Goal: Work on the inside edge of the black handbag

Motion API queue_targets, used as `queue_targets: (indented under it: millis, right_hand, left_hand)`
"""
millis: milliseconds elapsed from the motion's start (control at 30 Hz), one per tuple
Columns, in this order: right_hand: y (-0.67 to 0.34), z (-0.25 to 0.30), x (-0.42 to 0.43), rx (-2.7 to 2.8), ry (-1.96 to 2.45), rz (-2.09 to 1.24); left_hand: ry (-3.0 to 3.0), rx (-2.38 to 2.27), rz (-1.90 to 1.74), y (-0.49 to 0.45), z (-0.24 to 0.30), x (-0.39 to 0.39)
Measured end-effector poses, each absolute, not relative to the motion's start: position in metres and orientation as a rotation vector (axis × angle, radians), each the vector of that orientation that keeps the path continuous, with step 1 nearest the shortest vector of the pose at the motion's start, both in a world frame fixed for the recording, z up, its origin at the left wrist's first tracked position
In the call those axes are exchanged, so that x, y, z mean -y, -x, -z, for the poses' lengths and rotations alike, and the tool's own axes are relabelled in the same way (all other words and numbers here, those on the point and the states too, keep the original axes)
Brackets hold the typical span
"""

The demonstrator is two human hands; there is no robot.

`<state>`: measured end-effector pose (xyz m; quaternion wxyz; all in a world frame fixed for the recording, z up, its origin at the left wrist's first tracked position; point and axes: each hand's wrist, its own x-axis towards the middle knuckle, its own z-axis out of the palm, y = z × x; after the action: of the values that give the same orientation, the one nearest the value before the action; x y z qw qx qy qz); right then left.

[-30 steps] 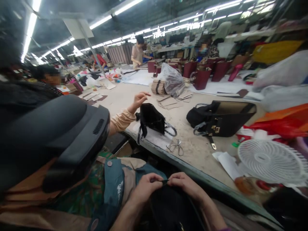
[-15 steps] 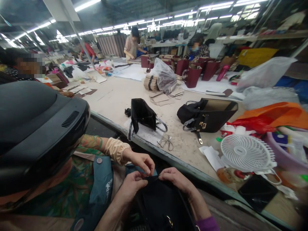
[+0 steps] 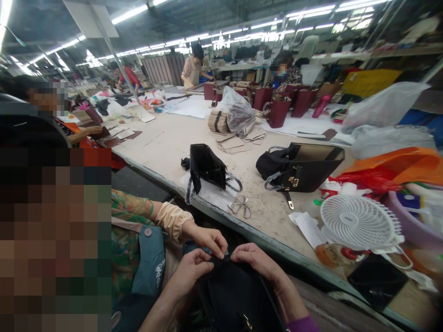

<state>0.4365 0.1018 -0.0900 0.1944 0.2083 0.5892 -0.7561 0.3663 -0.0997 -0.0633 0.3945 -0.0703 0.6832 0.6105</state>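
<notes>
On my feed, my left hand (image 3: 188,272) and right hand (image 3: 258,260) are both closed, pinching the top edge of a black handbag (image 3: 235,295), which sits low in front of me, below the near edge of the desk (image 3: 166,138). A neighbour's hand (image 3: 204,240) in a beige sleeve reaches in from the left, just above my left hand and at the same edge. On the desk lie two more black handbags (image 3: 207,168) (image 3: 301,168), with scissors (image 3: 241,207) near the edge between them. A white fan (image 3: 360,222) sits off to the right.
</notes>
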Motion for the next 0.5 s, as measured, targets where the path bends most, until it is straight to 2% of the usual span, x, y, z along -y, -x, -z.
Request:
queue_targets:
  millis: [500]
  right_hand:
    - [-0.436, 0.0885, -0.0948, -1.602, -0.615, 2.155]
  left_hand:
    - [0.21, -1.508, -1.697, -0.3693, 0.0704, 0.1044]
